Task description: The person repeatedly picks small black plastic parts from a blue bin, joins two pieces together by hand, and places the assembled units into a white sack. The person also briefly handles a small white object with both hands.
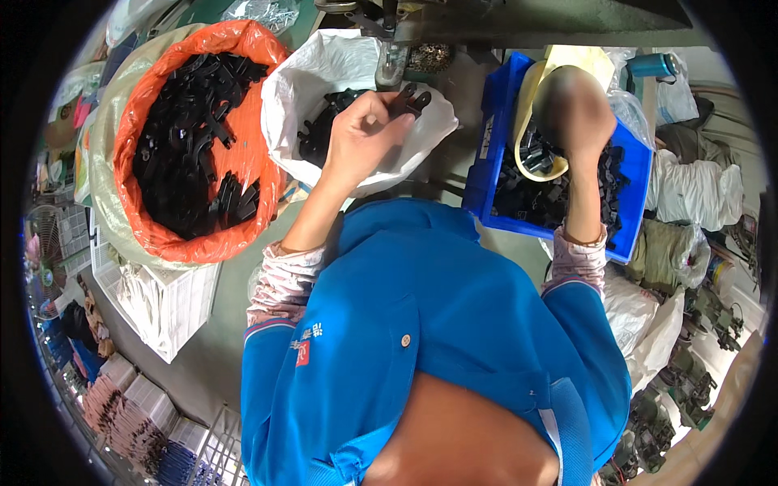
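Note:
My left hand (365, 134) is over a white plastic bag, its fingers pinched on a small black plastic part (411, 100). More black parts (324, 121) lie inside the white bag (312, 65) below it. My right hand (590, 121) is at a cut-open cream container (528, 85) that sits in a blue bin (501, 101). Small black pieces (532, 154) lie in the cream container, and others fill the bin around it. A dark blur covers the fingers of my right hand, so whether they grip a piece is hidden.
On the left stands a sack with an orange liner (130, 146), full of black parts. A metal machine post (391, 65) rises just beyond the white bag. White crates (174, 312) are at lower left. A teal cylinder (651, 66) and plastic bags (697, 190) are at right.

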### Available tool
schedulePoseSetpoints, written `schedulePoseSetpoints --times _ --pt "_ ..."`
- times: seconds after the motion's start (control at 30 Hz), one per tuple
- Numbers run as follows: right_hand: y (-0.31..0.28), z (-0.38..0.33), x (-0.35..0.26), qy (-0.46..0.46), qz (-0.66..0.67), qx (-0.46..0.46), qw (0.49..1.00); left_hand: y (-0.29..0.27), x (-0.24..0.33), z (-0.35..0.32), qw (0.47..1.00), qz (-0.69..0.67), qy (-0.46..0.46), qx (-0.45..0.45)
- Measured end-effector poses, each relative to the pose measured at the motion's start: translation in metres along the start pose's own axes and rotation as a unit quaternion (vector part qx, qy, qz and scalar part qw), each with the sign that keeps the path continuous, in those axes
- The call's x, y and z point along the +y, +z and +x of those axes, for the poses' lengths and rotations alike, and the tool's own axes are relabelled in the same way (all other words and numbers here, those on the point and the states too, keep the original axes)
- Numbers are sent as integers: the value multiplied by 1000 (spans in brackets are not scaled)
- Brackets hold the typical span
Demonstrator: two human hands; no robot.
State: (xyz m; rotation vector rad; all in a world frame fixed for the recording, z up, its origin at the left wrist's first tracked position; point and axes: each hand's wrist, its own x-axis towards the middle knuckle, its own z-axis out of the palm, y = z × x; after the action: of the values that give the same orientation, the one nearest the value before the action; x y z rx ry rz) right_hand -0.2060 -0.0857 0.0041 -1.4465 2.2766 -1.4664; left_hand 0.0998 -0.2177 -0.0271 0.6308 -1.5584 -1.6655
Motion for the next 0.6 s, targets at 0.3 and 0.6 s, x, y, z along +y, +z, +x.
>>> schedulePoseSetpoints --times 0.3,0.6 --pt "78 -39 -88 150 317 -247 903 -16 14 0 981 183 29 -56" --pt "100 -32 -96 64 240 -240 938 -40 20 10 950 273 93 -120"
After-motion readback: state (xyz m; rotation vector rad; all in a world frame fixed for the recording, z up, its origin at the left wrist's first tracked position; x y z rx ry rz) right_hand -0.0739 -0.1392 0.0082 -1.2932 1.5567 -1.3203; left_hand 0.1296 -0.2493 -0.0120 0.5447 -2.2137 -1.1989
